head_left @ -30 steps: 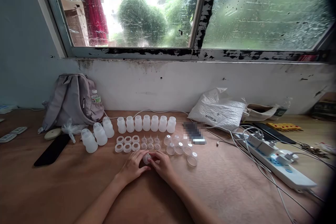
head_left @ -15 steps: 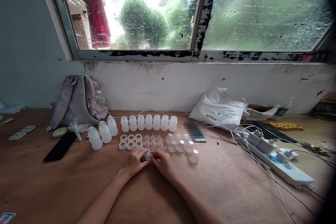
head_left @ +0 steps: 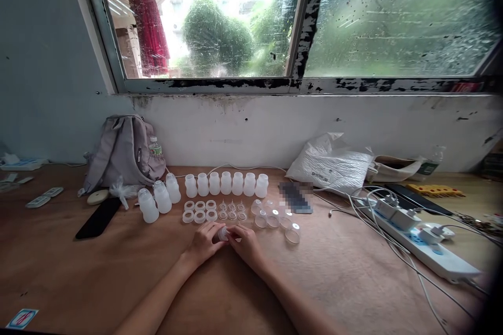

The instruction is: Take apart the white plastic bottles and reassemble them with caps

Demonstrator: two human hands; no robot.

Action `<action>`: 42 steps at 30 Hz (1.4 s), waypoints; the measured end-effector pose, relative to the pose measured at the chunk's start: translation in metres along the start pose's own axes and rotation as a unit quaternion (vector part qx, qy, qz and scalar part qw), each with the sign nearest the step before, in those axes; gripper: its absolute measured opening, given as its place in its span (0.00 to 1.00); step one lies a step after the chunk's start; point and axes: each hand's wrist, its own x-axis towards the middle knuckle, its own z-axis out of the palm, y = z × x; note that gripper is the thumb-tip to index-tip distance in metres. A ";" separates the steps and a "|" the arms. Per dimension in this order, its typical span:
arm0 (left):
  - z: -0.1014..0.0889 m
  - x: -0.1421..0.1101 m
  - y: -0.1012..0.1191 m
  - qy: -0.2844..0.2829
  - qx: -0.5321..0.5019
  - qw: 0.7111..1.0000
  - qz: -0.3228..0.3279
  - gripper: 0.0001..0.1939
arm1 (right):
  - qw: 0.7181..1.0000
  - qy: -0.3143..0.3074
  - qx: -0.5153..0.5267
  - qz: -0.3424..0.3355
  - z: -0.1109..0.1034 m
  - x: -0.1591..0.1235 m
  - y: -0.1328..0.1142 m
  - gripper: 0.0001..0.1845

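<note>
Between my two hands is a small whitish ridged screw ring (head_left: 222, 233), partly covered by fingers. My left hand (head_left: 205, 243) is closed around its left side, and the fingertips of my right hand (head_left: 244, 243) pinch it from the right. Just beyond them lie two short rows of white screw rings (head_left: 199, 215), and beside these are clear bottle nipples (head_left: 232, 215). Several transparent domed caps (head_left: 292, 233) sit to the right. Behind stands a row of open frosted baby bottles (head_left: 226, 183). Three assembled bottles (head_left: 162, 197) with caps on stand at the left.
A black phone (head_left: 98, 219), a tied plastic bag (head_left: 123, 190) and a grey backpack (head_left: 123, 154) are on the left. At the right lie a silvery mailing bag (head_left: 330, 165), a power strip (head_left: 424, 246) and loose white cables (head_left: 393, 246). A blurred-out dark device (head_left: 295, 198) lies behind the caps.
The view has swung a little left, so the table things appear shifted to the right. Both hands stay together on the screw ring, which has turned slightly in their grip.
</note>
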 end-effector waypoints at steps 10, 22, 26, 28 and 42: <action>-0.017 -0.016 0.012 -0.005 0.001 1.000 -0.029 0.17 | 1.000 0.005 -0.013 -0.018 0.011 -0.001 -0.009 0.07; -0.058 -0.039 -0.040 0.017 0.064 0.989 -0.130 0.17 | 0.998 0.040 0.035 0.042 0.005 0.002 -0.006 0.10; -0.059 -0.046 -0.055 0.029 0.117 0.977 -0.177 0.14 | 0.999 0.015 -0.034 0.030 0.011 0.004 0.008 0.07; -0.057 -0.047 -0.058 0.040 0.138 0.972 -0.188 0.14 | 0.998 -0.002 -0.050 0.028 0.014 0.005 0.011 0.11; -0.058 -0.048 -0.055 0.096 0.171 0.960 -0.200 0.15 | 0.999 0.010 -0.008 0.031 0.026 0.021 0.019 0.13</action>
